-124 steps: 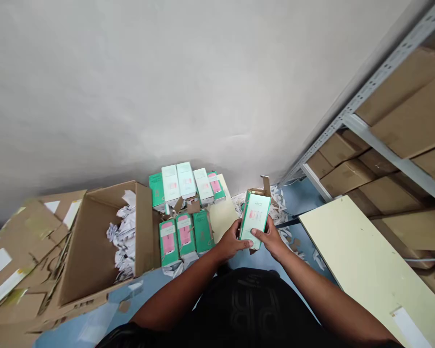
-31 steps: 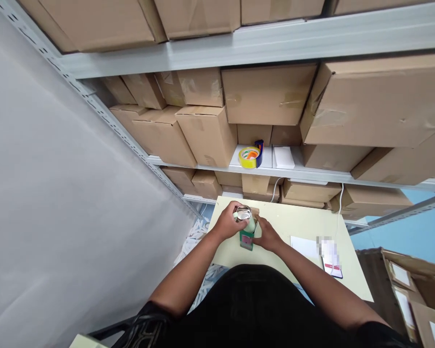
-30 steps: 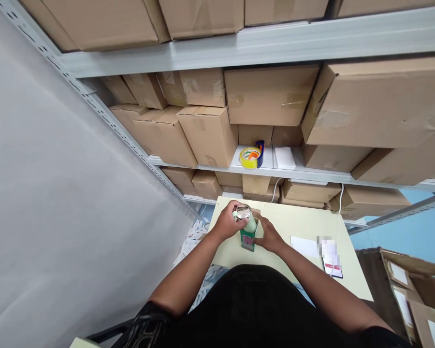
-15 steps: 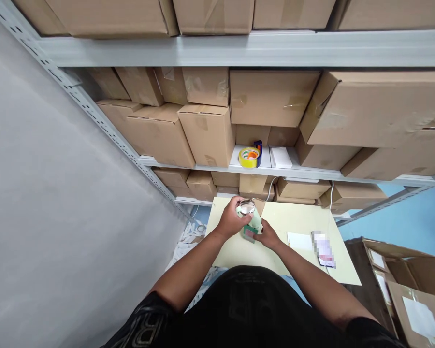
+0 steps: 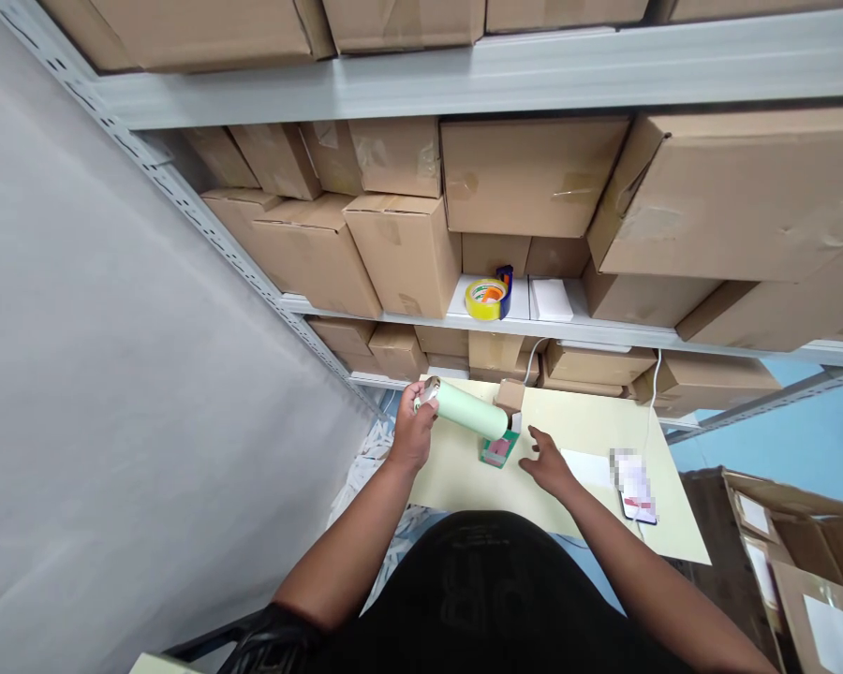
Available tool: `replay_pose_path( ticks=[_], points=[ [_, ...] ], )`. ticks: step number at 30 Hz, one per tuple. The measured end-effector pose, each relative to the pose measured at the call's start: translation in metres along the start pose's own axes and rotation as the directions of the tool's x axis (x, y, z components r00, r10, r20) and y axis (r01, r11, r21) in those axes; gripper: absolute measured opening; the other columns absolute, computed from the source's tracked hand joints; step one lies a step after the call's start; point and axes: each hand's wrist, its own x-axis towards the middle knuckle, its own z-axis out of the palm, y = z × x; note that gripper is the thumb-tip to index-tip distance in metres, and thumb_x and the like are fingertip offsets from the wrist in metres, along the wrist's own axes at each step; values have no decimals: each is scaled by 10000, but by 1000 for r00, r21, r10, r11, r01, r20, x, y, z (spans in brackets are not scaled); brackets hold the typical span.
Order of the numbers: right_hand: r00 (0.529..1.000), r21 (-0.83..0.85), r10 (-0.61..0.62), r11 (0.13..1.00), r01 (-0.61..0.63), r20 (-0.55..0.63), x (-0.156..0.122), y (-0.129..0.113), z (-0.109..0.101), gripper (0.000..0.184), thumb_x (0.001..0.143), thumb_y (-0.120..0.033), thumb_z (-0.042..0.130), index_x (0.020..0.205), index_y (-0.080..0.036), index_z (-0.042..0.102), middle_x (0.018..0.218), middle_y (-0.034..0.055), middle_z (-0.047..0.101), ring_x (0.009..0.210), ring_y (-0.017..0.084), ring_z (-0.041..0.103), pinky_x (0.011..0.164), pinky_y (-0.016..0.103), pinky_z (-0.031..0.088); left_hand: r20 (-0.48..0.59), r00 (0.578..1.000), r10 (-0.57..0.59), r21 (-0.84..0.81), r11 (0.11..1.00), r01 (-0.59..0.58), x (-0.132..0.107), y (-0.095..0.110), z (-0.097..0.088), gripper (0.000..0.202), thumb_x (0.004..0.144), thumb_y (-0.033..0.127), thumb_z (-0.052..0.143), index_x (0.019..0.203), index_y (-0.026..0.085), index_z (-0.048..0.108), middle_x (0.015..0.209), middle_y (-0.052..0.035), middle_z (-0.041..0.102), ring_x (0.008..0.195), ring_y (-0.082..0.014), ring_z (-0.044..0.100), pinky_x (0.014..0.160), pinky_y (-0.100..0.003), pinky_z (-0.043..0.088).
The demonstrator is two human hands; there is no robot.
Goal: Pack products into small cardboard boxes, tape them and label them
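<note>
Bottle [image 5: 467, 413] | clenched in left hand [image 5: 413, 432] | right hand [image 5: 549, 464] released, beside green box [image 5: 498, 450]

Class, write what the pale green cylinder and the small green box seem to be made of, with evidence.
Pale green cylinder: smooth matte body, perhaps plastic or coated metal; its end glints like metal or glass. Small green box: printed cardboard, shown by its raw brown open flap.
</note>
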Motion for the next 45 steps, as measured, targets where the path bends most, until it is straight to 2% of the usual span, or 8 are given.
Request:
replay_pose_path(
  ticks=[3, 8, 17, 24, 27, 34, 40, 45],
  points=[
    [995, 273, 99, 957, -97, 5, -22, -25, -15, 461, 830, -567, 656, 1165, -250, 660, 1232, 104, 652, 982, 269, 683, 853, 429, 558, 88, 994, -62, -180, 981, 77, -4, -5, -1, 419, 752, 373, 737, 1108, 208, 591, 1043, -53, 672, 926, -189, 628, 792, -277, 479],
    [897, 665, 13, 666, -337, 441, -44, -80, 2, 575, 901, -724, 525, 1198, -237, 599, 1021, 98, 716, 776, 251, 724, 667, 392, 573, 225, 966, -126, -235, 955, 179, -13, -16, 18, 456, 761, 367, 741, 1159, 193, 602, 1161, -100, 680, 1062, -249, 648, 895, -347, 503],
    [995, 667, -99, 742, 61, 18, -60, -106, -3, 692, 642, -377, 929, 1223, -321, 558, 1148, 1, 631, 939, 192, 623, 778, 300, 543, 150, 952, -266, 193, 953, 236, -15, -23, 19, 561, 794, 571, 755, 1207, 223, 602, 1118, -73, 627, 883, -186, 606, 685, -278, 530],
    [940, 728, 3, 632, -266, 341, -63, -107, -1, 515, 865, -648, 662, 1207, -275, 566, 994, 59, 685, 736, 216, 653, 617, 338, 515, 307, 950, -47, 15, 999, 44, -15, -8, 21, 946, 650, 365, 933, 1459, 301, 447, 1515, -124, 460, 1236, -256, 593, 994, -358, 512],
    [961, 767, -50, 615, -184, 271, -68, -115, 2, 436, 827, -554, 750, 1115, -263, 600, 1024, 60, 696, 834, 237, 671, 688, 350, 532, 260, 965, -48, -90, 993, 73, -22, -1, 28, 996, 680, 393, 920, 1510, 337, 371, 1643, -132, 299, 1355, -279, 521, 1076, -395, 470],
    [971, 804, -150, 592, -64, 188, -84, -137, 5, 591, 695, -290, 871, 1220, -320, 602, 1275, 38, 650, 1125, 288, 644, 996, 483, 510, 371, 900, -228, -60, 961, 269, -39, -1, 40, 606, 796, 439, 818, 1295, 190, 580, 1253, -127, 678, 1138, -275, 648, 955, -400, 530],
    [915, 776, -153, 592, -218, 373, -90, -134, 8, 544, 885, -616, 631, 1288, -251, 604, 1184, 134, 694, 929, 296, 709, 867, 510, 551, 372, 906, -200, -145, 952, 270, -32, 6, 47, 453, 849, 402, 685, 1245, 202, 599, 1216, -98, 703, 1100, -250, 663, 962, -394, 520],
    [956, 795, -217, 606, -24, 195, -97, -143, 10, 600, 751, -351, 855, 1290, -331, 590, 1205, 45, 672, 955, 236, 677, 900, 424, 538, 457, 867, -199, -60, 966, 253, -33, 13, 49, 554, 846, 501, 739, 1277, 190, 582, 1182, -117, 696, 1043, -258, 664, 897, -391, 537]
  ],
)
